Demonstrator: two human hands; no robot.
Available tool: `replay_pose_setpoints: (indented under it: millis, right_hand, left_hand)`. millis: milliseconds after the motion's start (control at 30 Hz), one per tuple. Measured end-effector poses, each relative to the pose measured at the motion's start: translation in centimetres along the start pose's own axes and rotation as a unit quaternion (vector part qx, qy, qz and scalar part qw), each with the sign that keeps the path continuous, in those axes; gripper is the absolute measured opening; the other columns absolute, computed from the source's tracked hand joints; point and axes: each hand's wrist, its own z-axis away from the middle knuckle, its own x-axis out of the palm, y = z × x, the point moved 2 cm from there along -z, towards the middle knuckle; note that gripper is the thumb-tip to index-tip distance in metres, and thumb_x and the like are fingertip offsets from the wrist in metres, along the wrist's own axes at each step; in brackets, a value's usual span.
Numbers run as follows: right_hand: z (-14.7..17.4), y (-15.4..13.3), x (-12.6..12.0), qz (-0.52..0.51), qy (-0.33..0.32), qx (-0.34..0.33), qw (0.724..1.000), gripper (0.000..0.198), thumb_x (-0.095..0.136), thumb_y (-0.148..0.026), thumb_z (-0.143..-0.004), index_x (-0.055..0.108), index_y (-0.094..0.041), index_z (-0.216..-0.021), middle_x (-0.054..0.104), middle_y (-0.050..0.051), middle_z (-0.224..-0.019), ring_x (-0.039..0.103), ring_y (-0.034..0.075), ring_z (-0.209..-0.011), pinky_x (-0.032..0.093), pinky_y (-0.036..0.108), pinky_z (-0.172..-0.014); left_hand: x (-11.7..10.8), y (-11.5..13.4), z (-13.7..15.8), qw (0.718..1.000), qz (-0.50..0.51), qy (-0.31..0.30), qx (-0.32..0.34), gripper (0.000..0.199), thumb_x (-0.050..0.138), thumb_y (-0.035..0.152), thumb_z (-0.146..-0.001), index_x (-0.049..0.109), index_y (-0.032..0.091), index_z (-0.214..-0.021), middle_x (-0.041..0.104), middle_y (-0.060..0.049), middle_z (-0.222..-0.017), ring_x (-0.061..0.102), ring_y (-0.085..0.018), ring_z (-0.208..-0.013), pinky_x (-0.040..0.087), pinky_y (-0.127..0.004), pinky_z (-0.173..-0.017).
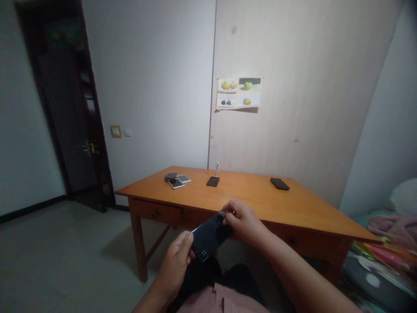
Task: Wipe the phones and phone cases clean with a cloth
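A dark smartphone [211,237] is held tilted above my lap, in front of the table's near edge. My left hand [177,256] grips its lower left end, thumb along the edge and fingers underneath. At the upper right end, my right hand [239,219] is closed in a pinch against the phone's corner. A small pale, shiny sliver shows by those fingertips; whether it is a film or a glint on the glass I cannot tell. Small light marks show on the phone's near end.
On the wooden table [241,200] lie white-edged phones [176,183] with darker ones, another black phone [213,181], a small clear bottle [217,170] and a flat black object [279,184]. Drawers line its front. Piled cloth [391,230] is at right, a door [61,113] at left.
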Motion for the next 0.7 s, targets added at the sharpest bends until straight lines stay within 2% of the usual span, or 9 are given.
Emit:
replay_pose_setpoints:
  millis: [100,200,367,500,600,700]
  right_hand:
    - [-0.1,-0.2,0.9,0.013,0.005,0.019,1.000,0.008,0.057,-0.015,-0.081,0.061,-0.021,-0.084,0.063,0.001,-0.078,0.058,0.018,-0.074,0.042,0.028,-0.065]
    - [0.5,-0.6,1.5,0.019,-0.006,-0.019,1.000,0.007,0.057,-0.016,-0.084,0.063,-0.019,-0.085,0.062,0.004,-0.087,0.060,0.019,-0.084,0.045,0.031,-0.075]
    - [1.7,-0.7,1.3,-0.035,-0.081,-0.088,0.992,0.035,0.056,-0.010,-0.083,0.067,-0.021,-0.115,0.064,0.007,-0.106,0.062,0.019,-0.098,0.047,0.030,-0.087]
    - [1.1,0.9,0.7,0.018,-0.055,-0.035,0.998,0.018,0.058,-0.022,-0.090,0.071,-0.021,-0.102,0.068,0.006,-0.094,0.063,0.021,-0.093,0.047,0.032,-0.084]
    - [0.7,1.9,0.8,0.058,-0.023,0.014,0.998,0.014,0.059,-0.029,-0.092,0.071,-0.022,-0.091,0.067,0.005,-0.088,0.063,0.021,-0.087,0.046,0.031,-0.077]
    - [1.6,1.4,1.5,0.088,0.005,0.007,0.996,0.014,0.057,-0.029,-0.093,0.069,-0.023,-0.089,0.063,0.005,-0.091,0.062,0.020,-0.085,0.045,0.030,-0.075]
  left_hand:
    - [0.4,0.3,0.2,0.999,-0.019,-0.028,0.001,0.046,0.041,0.057,-0.098,0.045,0.020,-0.070,0.043,0.004,-0.065,0.040,-0.013,-0.062,0.034,-0.023,-0.060]
    - [0.4,0.4,0.3,0.999,-0.023,-0.035,-0.001,0.047,0.040,0.057,-0.098,0.044,0.021,-0.069,0.041,0.004,-0.065,0.039,-0.013,-0.061,0.034,-0.024,-0.060]
    - [0.0,0.1,0.3,1.000,-0.004,0.002,-0.009,0.044,0.045,0.057,-0.095,0.045,0.021,-0.070,0.041,0.004,-0.065,0.038,-0.012,-0.062,0.033,-0.023,-0.059]
    - [0.2,0.2,0.3,0.999,0.029,0.010,-0.013,0.044,0.049,0.059,-0.093,0.047,0.020,-0.071,0.041,0.004,-0.066,0.036,-0.012,-0.062,0.033,-0.022,-0.057]
    - [0.3,0.0,0.2,0.999,0.036,0.002,-0.015,0.045,0.049,0.060,-0.092,0.047,0.020,-0.071,0.040,0.004,-0.067,0.036,-0.012,-0.062,0.033,-0.022,-0.056]
    - [0.3,-0.4,0.0,0.999,0.035,0.000,-0.014,0.045,0.050,0.062,-0.091,0.049,0.021,-0.073,0.041,0.004,-0.069,0.037,-0.013,-0.064,0.034,-0.022,-0.057]
